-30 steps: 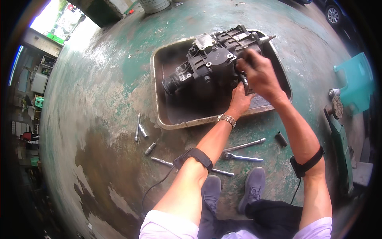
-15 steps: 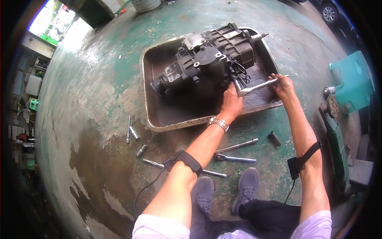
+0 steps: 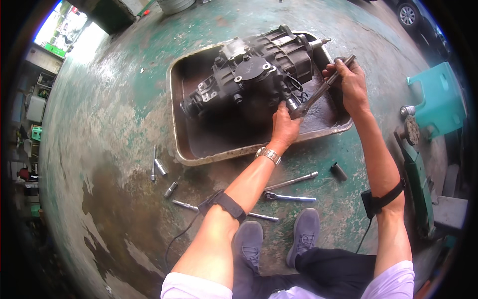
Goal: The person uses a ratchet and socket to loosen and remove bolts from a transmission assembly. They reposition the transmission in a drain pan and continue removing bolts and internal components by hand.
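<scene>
With our left grip we clasp the head of the wrench, just beside the gearbox; our right grip grasps its handle, right of the gearbox.

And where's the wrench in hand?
Head view, right of centre: the wrench slants over the right part of the tray, upper end in the right hand, lower end at the left hand, beside the dark metal unit.

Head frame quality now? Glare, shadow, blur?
Head view: bright opening at upper left washed out, glare on nearby floor; head view: soft, dark area below the gearbox, detail lost; head view: black fisheye corners; head view: wrench outline readable.
</scene>
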A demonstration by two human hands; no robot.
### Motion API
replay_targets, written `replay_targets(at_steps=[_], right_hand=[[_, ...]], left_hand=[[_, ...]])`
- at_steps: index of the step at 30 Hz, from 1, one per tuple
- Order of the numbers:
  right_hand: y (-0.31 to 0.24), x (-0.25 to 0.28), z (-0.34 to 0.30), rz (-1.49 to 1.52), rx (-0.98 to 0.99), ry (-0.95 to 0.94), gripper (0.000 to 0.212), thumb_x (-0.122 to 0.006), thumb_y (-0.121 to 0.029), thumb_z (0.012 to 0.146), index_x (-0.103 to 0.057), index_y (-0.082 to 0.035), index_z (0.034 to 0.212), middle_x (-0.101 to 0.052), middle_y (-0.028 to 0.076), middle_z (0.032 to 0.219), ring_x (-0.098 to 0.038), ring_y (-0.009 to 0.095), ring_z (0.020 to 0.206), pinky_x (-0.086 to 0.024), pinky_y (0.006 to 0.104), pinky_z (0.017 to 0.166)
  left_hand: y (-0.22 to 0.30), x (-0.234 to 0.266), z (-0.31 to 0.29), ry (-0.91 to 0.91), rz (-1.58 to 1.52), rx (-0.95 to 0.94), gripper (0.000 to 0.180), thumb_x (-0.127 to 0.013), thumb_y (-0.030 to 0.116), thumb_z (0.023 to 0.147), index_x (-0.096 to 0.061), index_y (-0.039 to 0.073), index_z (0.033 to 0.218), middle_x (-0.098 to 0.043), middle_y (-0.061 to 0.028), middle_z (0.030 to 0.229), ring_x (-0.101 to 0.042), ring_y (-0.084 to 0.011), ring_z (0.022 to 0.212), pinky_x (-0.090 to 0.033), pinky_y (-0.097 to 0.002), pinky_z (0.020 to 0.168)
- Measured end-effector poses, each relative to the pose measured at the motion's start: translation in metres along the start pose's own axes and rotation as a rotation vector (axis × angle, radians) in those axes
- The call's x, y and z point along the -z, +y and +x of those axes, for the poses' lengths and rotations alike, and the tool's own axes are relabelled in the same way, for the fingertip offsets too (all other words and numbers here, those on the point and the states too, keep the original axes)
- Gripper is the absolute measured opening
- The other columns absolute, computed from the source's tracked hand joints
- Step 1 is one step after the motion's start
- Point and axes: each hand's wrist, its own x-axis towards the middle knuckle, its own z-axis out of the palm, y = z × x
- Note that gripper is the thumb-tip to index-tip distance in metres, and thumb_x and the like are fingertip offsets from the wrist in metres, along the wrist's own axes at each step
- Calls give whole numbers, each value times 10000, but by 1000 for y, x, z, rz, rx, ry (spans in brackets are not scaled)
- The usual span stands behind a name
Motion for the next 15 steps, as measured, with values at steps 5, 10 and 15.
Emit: replay_targets(at_steps=[5,10,15], right_hand=[[18,35,9,152,-138,43,204,-559,-162,948,-509,4,1058,-640,142,957,-675,282,884,-572,409,777],[44,59,18,286,-289,103,163,-492,-117,967,-515,23,1047,-645,170,973,-673,285,865,-580,405,720],[70,76,30,290,-459,147,160,-452,-110,973,-483,10,1074,-619,185,1044,-633,349,994,-553,512,826]], left_hand=[[11,12,-2,-33,49,1,560,-735,29,685,-503,-99,1177,-669,-210,998,-662,-270,921,-513,-345,806],[14,15,-2,-13,3,5,549,-707,3,696,-477,-126,1178,-643,-268,1027,-649,-341,989,-508,-362,840],[10,15,-1,5,73,-64,558,-763,61,655,-544,-88,1146,-673,-194,953,-667,-245,837,-519,-337,758]])
